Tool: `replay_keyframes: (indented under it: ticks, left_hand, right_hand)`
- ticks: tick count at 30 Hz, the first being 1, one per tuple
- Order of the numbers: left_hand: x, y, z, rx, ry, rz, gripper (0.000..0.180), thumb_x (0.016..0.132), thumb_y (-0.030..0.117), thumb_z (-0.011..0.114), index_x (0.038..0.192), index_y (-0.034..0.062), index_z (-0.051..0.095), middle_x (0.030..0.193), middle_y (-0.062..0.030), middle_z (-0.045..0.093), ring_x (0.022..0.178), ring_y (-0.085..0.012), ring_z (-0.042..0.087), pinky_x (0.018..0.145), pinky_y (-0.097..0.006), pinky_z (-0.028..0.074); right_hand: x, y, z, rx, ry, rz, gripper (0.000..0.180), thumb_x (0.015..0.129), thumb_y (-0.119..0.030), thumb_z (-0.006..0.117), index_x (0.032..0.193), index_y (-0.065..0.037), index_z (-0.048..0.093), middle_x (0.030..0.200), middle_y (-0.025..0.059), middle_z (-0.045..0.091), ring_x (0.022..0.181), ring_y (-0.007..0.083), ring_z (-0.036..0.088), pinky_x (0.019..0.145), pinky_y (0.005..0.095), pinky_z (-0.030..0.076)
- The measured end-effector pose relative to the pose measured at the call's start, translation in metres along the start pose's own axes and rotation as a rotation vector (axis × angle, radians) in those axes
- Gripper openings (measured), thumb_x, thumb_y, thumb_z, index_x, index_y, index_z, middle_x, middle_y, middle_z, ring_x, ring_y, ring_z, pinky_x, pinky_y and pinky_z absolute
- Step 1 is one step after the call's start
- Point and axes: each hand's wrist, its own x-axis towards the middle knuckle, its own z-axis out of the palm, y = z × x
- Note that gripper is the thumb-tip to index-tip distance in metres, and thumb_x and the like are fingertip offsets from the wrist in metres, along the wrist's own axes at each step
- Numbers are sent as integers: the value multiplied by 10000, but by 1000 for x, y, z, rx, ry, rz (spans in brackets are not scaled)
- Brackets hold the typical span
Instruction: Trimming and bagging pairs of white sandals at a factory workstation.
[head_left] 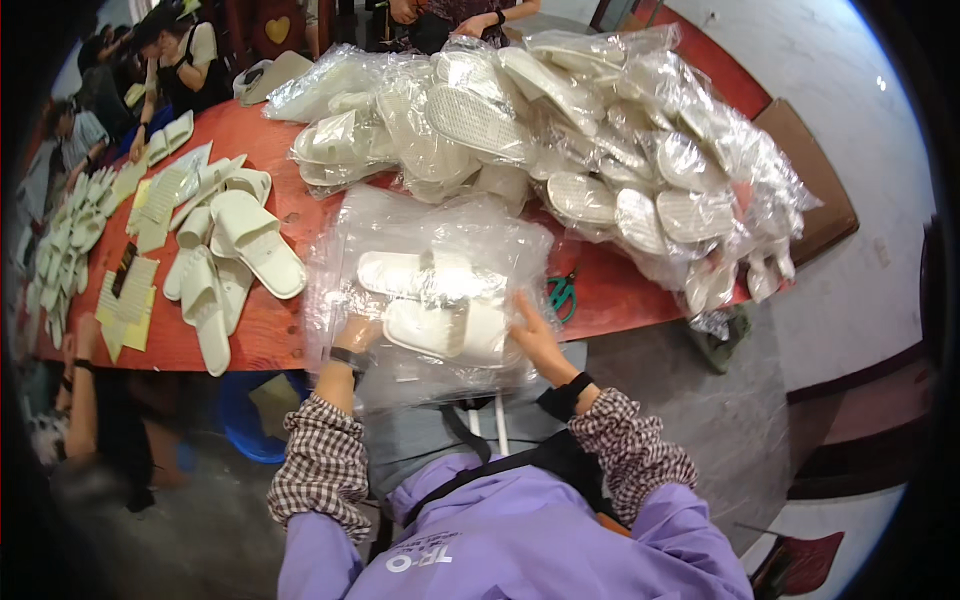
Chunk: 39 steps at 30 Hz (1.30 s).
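Clear plastic bag (430,290) holding a pair of white slippers (440,305) lies at the near edge of the red table (270,340), in front of the person. The left hand (352,335) grips the bag's lower left side through the film; the right hand (535,335) presses flat on its right side, fingers spread. Keeping the pair stacked squarely and the film smoothed should help here. Green-handled scissors (562,292) lie just right; bagged slippers (560,130) are heaped at the far edge, loose slippers (240,260) left.
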Motion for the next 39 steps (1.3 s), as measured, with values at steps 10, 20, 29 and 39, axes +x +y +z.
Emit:
replay_keyframes:
  ticks: [10, 20, 29, 39]
  left_hand:
    - [35, -79, -94, -1256, 21, -706, 380, 886, 85, 577, 1257, 19, 529, 1127, -118, 580, 886, -226, 608, 827, -311, 492]
    - [72, -75, -91, -882, -102, -160, 712, 741, 193, 744, 1372, 49, 449, 1299, -207, 501, 1200, -379, 463, 1011, -466, 385]
    - [97, -64, -97, -717, -308, -124, 782, 633, 257, 783, 1305, 4, 473, 1191, -246, 529, 1118, -415, 498, 940, -481, 422]
    - [7, -99, -162, -851, -197, -560, 806, 662, 212, 777, 1318, -61, 396, 1222, -251, 486, 1168, -419, 460, 984, -456, 404]
  right_hand:
    - [9, 3, -29, -144, -144, -123, 812, 849, -14, 481, 1539, -43, 54, 1604, 163, 90, 1482, 252, 75, 1175, 299, 94]
    - [-11, -60, -13, -937, 257, -398, 633, 811, -1, 590, 1406, -18, 375, 1424, 266, 342, 1307, 410, 389, 1056, 426, 370]
    - [48, -13, -1, -888, 101, -431, 843, 911, -467, 564, 1547, -146, 113, 1590, 202, 51, 1447, 438, 87, 1157, 537, 143]
    - [61, 2, -18, -515, 150, -348, 865, 920, -464, 564, 1547, -120, 78, 1588, 227, 22, 1467, 388, 57, 1178, 437, 126]
